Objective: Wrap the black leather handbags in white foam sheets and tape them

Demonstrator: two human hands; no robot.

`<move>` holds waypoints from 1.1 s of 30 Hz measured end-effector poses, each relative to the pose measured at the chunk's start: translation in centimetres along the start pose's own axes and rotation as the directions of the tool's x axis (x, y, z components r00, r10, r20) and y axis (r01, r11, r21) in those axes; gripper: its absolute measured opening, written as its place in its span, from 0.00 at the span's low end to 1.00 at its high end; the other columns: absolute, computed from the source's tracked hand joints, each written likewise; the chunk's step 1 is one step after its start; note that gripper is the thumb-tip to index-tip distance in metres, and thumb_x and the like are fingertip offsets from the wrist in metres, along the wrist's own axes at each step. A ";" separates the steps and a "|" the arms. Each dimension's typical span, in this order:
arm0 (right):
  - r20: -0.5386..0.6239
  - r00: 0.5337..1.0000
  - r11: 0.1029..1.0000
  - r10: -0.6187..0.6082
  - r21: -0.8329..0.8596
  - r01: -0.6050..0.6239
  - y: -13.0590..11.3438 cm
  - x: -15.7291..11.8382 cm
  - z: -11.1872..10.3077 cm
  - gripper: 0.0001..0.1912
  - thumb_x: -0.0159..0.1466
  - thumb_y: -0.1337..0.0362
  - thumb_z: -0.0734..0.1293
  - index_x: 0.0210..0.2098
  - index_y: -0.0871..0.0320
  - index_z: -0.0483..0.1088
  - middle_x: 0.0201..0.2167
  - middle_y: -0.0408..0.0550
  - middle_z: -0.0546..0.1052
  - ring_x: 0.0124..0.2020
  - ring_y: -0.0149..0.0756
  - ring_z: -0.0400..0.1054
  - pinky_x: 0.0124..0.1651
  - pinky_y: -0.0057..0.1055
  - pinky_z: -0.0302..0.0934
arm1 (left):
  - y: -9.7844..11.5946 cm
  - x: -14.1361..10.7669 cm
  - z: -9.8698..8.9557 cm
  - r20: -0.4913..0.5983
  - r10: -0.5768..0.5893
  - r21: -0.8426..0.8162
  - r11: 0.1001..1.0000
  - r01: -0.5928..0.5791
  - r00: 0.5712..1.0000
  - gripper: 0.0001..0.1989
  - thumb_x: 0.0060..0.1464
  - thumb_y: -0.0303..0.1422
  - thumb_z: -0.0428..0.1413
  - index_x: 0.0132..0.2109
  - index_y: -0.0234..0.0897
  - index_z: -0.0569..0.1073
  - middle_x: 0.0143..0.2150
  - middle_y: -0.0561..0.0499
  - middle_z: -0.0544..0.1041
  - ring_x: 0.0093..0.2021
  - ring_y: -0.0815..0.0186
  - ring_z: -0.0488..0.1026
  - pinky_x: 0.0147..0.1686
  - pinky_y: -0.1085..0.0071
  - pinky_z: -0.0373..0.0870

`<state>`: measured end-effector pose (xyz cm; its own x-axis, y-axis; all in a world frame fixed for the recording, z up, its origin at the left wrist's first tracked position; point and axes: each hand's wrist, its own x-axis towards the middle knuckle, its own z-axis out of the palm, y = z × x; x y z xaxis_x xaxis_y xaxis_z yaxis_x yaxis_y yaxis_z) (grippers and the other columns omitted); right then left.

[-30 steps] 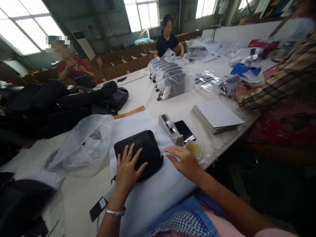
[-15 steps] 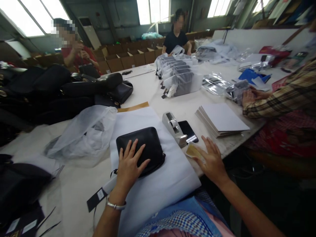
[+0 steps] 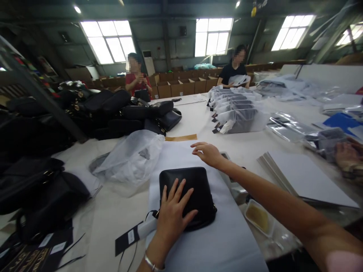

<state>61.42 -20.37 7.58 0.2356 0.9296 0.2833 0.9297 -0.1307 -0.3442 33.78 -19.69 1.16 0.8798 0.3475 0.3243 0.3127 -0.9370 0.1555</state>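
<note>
A small black bag [image 3: 195, 196] lies flat on a white sheet [image 3: 227, 241]. Spread across the bag's left half, my left hand [image 3: 172, 209] rests palm down with its fingers apart. A black hang tag [image 3: 128, 238] sticks out beside that wrist. My right hand [image 3: 208, 154] is stretched out above the sheet, past the bag's far edge; its fingers are extended and nothing shows in them. Under my right forearm, the tape dispenser [image 3: 226, 155] is mostly hidden. A small dish with a yellowish pad [image 3: 257, 217] sits at the right, near the table edge.
Crumpled translucent wrapping [image 3: 133, 158] lies left of the sheet. Black bags [image 3: 107, 109] are heaped at the left. Wrapped bags [image 3: 241, 109] stand in a row farther back. At the right are stacked white boards [image 3: 306, 177] and a co-worker's hands [image 3: 347, 153]. Two people work behind the table.
My right hand has moved from the small dish, forward and left, to above the sheet. My left hand stays on the bag. The camera view has tilted up and turned left.
</note>
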 end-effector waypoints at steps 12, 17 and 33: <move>0.084 0.979 0.967 0.186 -0.191 -0.167 5.4 9.5 13.7 0.20 0.70 0.60 0.62 0.58 0.63 0.69 0.69 0.61 0.58 0.70 0.54 0.49 0.67 0.55 0.46 | -2.1 0.1 2.4 -0.249 0.192 0.207 0.968 -0.141 0.949 0.36 0.55 0.56 0.55 0.67 0.49 0.63 0.70 0.46 0.62 0.69 0.49 0.57 0.68 0.45 0.47; 0.000 0.992 0.977 0.126 -0.175 -0.124 5.7 9.6 13.7 0.11 0.69 0.63 0.63 0.44 0.55 0.77 0.59 0.49 0.73 0.64 0.43 0.60 0.67 0.43 0.47 | -3.0 0.3 3.3 -0.249 0.253 0.252 0.949 -0.190 0.935 0.36 0.55 0.54 0.56 0.67 0.48 0.64 0.68 0.45 0.66 0.69 0.49 0.57 0.70 0.48 0.31; -0.202 0.969 0.989 -0.140 -0.070 0.129 -0.3 5.0 5.3 0.07 0.59 0.69 0.65 0.37 0.55 0.69 0.45 0.49 0.80 0.48 0.43 0.73 0.69 0.51 0.42 | -2.0 0.6 -1.2 0.037 -0.010 -0.152 0.988 0.016 0.999 0.34 0.58 0.32 0.57 0.69 0.50 0.58 0.70 0.48 0.61 0.68 0.51 0.60 0.62 0.40 0.64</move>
<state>60.88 -13.83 4.39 0.1549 0.8500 0.5034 0.9699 -0.0339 -0.2411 33.22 -17.58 2.12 0.8891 0.3555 0.2884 0.2684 -0.9151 0.3008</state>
